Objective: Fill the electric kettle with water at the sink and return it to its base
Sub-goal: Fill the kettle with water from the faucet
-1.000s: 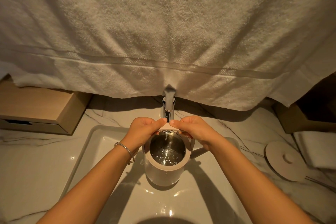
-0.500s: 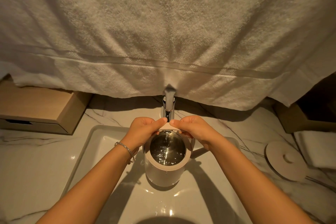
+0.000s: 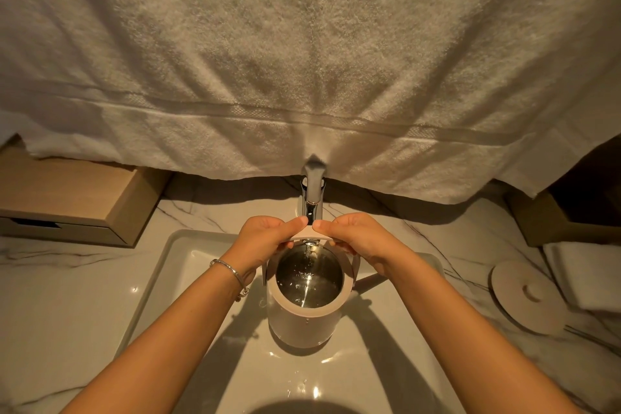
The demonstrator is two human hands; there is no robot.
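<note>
A white electric kettle [image 3: 304, 324] with its lid off stands upright in the white sink [image 3: 161, 279], right under the chrome tap [image 3: 312, 200]. A thin stream of water runs into its steel inside, where water shimmers. My left hand [image 3: 267, 237] grips the kettle's far rim from the left; it wears a silver bracelet. My right hand [image 3: 356, 237] grips the same rim from the right. The thumbs almost meet at the spout. A round flat disc with a central knob [image 3: 524, 297], either the kettle's base or its lid, lies on the counter to the right.
A large white towel [image 3: 302, 60] hangs over the back and covers the tap's top. A wooden box [image 3: 74, 198] sits on the marble counter [image 3: 60, 306] at the left. A folded white cloth [image 3: 584, 276] and a brown box [image 3: 554, 225] are at the right.
</note>
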